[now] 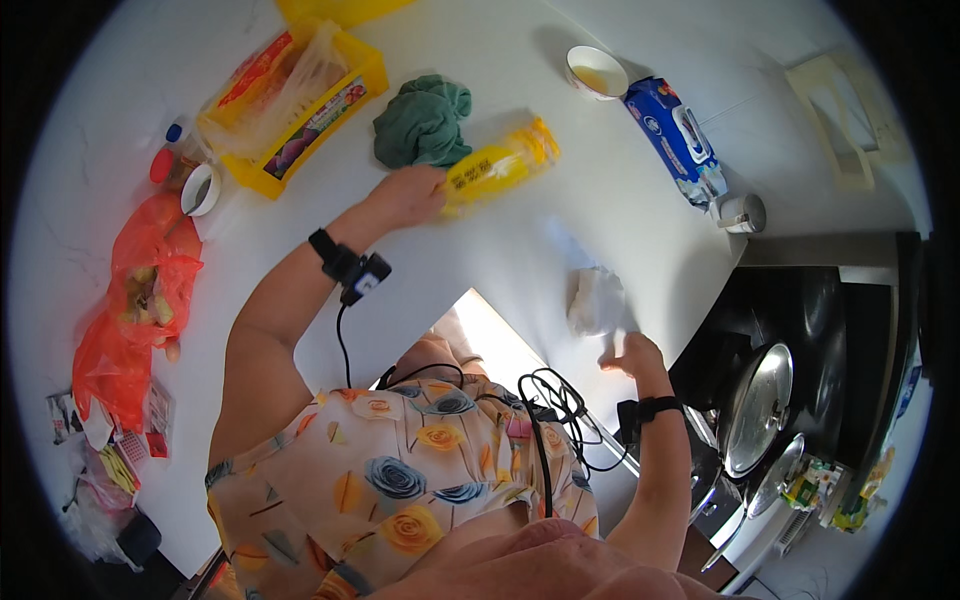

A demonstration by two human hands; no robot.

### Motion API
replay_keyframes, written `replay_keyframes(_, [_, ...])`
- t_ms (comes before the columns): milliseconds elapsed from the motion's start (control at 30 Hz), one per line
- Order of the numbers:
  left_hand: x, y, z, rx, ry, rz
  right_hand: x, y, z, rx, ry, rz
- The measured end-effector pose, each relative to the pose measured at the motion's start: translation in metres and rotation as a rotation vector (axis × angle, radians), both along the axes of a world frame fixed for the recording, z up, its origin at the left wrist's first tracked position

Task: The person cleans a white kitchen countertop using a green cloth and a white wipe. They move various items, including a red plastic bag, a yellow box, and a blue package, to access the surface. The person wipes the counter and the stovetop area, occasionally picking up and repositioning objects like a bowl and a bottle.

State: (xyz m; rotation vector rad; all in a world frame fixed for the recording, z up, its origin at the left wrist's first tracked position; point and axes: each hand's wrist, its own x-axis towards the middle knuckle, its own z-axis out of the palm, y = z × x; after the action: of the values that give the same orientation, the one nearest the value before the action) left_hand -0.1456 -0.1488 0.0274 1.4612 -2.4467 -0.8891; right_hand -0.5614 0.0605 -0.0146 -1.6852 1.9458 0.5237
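My left hand [412, 196] grips one end of a yellow plastic packet [501, 166] that bears dark print. The packet is slightly blurred and slants up to the right over the white countertop [480, 255]. Just behind my left hand lies a crumpled green cloth [424, 124]. My right hand [636, 358] is at the counter's right part, thumb and fingers apart. Close beyond its fingertips is a whitish crumpled piece, perhaps paper or a thin bag [597, 301]; whether the fingers touch it, I cannot tell.
A yellow box [315, 139] holds plastic-wrapped goods. Left are a small white bowl with a spoon [193, 202] and red plastic bags [124, 330]. Back right stand a bowl of yellowish liquid [589, 86], blue wipes [679, 142] and a jar [744, 214]. A lidded pan [757, 412] is on the black stove.
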Motion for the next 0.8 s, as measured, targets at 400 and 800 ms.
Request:
replay_keyframes(400, [-0.047, 0.07, -0.018, -0.494, -0.374, -0.225, -0.003, -0.003, -0.006, 0.018, -0.046, -0.078])
replay_keyframes(800, [-0.069, 0.061, -0.057, -0.902, -0.492, -0.27, -0.007, -0.001, -0.007, -0.063, -0.052, -0.017])
